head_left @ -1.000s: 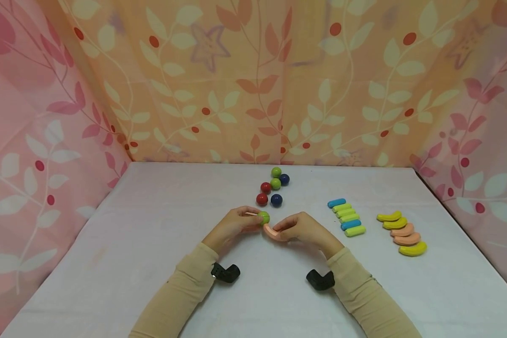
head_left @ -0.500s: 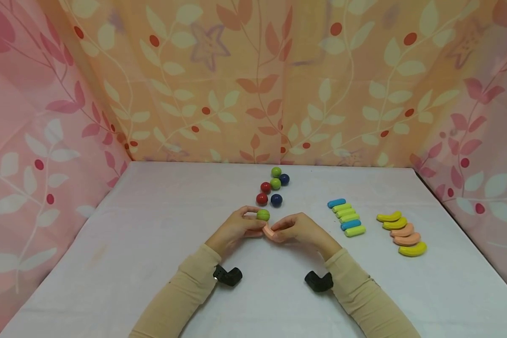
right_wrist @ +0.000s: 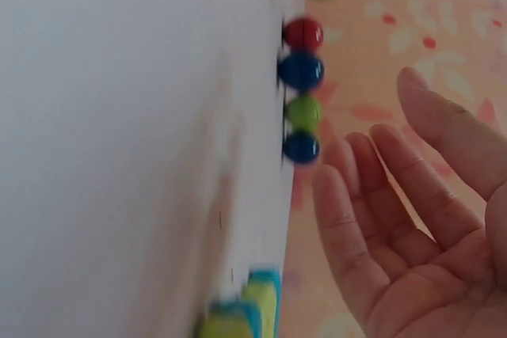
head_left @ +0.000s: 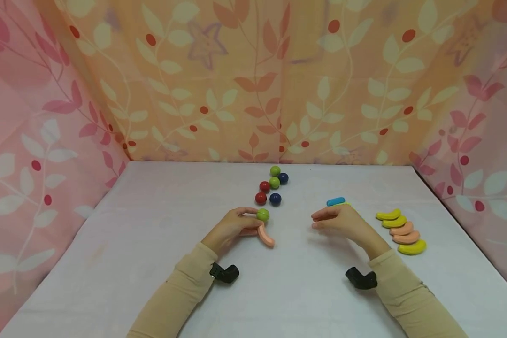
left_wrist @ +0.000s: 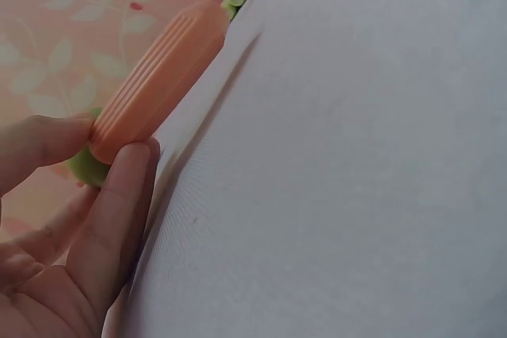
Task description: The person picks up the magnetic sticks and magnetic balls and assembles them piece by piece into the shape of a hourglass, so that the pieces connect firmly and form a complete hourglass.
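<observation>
My left hand pinches one end of a peach-coloured curved banana-shaped piece between thumb and finger. In the left wrist view, the grooved peach piece slants up and away from the fingertips. A green ball sits at the gripped end, partly covered by the thumb and the piece in the left wrist view. To the right, my right hand is held over the table near the short sticks, holding nothing. The right wrist view shows its fingers apart and loosely bent.
Beyond the hands lie several red, dark blue and green balls. A row of short sticks, one blue, is mostly hidden behind the right hand. Yellow and peach banana-shaped pieces are lined up at the right. Patterned curtains enclose the white table.
My right hand has let go of the peach curved piece and moved right toward the sticks. My left hand keeps the piece and the green ball in nearly the same place.
</observation>
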Demonstrator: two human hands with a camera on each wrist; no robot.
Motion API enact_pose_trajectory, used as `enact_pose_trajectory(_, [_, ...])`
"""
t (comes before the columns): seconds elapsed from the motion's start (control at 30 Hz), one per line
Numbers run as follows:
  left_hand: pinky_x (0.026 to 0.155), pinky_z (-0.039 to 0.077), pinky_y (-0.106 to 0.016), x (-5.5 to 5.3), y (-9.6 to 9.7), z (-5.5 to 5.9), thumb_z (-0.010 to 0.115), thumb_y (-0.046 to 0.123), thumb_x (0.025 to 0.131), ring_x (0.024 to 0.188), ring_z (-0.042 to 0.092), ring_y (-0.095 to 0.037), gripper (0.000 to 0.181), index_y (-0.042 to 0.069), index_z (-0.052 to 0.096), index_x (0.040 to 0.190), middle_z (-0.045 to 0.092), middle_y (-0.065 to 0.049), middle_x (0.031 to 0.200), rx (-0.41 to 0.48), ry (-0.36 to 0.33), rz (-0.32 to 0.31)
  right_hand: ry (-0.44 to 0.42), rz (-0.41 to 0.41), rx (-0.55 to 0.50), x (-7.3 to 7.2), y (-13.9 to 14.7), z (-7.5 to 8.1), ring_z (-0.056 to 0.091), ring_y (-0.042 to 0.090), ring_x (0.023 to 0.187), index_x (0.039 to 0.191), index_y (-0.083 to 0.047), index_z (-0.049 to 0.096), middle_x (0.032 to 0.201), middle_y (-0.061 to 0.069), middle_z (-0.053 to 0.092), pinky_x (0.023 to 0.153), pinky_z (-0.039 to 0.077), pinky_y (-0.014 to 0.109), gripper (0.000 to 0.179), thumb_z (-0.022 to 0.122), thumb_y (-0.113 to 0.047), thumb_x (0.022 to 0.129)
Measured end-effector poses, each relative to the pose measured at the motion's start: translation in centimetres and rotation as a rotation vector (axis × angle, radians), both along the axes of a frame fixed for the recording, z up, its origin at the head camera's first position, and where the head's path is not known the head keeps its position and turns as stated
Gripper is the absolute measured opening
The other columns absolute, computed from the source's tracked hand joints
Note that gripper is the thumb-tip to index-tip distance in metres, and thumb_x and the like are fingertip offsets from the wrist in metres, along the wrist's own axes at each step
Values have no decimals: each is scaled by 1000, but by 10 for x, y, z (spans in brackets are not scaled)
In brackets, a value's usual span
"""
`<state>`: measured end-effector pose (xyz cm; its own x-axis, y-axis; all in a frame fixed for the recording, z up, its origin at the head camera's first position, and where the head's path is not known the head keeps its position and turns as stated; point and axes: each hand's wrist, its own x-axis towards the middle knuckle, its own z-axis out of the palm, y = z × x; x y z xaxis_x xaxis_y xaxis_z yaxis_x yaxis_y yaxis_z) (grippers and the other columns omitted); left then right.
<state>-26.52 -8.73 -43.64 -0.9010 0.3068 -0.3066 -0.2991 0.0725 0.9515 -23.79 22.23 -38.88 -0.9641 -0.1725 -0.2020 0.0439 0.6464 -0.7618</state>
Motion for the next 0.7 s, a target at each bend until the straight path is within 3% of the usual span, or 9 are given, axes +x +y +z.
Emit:
enact_pose_trajectory(0.1, [90,59,-29,0,-3,-1,76,13,87,97,72,-14,46,4,60,129,71,-14,121,2,4,-13,7,-34,7,3,26,7,60,23,117,127,-12,68,126,7,70,97,51,38,57,76,-49,84])
enact_pose_trajectory(0.2, [90,59,-29,0,-6,-1,76,13,87,98,72,-14,45,5,61,129,71,-14,121,2,0,-13,-4,-75,10,5,49,13,53,30,127,131,-12,65,133,11,66,105,45,50,65,74,-55,83])
enact_pose_trajectory(0.3, [90,59,-29,-1,-7,1,76,13,86,98,72,-14,45,6,63,129,71,-14,121,-2,-5,-13,-17,-99,54,6,70,18,44,39,135,136,-13,61,144,17,56,98,45,58,70,69,-59,85])
enact_pose_trajectory(0.37, [89,59,-29,-1,-7,1,76,13,87,98,72,-15,45,6,63,130,71,-13,121,-11,-4,-13,-16,-107,98,7,84,20,42,41,133,139,-13,58,147,20,51,89,48,53,74,67,-64,85])
enact_pose_trajectory(0.43, [88,60,-29,-1,-6,2,75,12,88,97,72,-15,45,5,62,131,72,-15,119,-9,0,-13,-25,-119,139,7,95,21,43,41,125,141,-13,56,150,23,46,76,51,44,81,65,-69,83])
enact_pose_trajectory(0.53, [85,61,-29,-1,-5,1,72,7,89,94,72,-15,45,2,60,132,72,-17,116,3,4,-12,-29,-142,164,7,111,20,48,37,111,142,-12,54,149,26,44,67,52,32,87,65,-72,80])
enact_pose_trajectory(0.7, [83,61,-29,-3,-3,1,71,6,89,91,72,-15,45,1,59,133,73,-18,115,9,-5,-10,-100,-219,102,3,134,15,64,31,88,145,-12,50,144,27,43,69,60,36,89,70,-68,78])
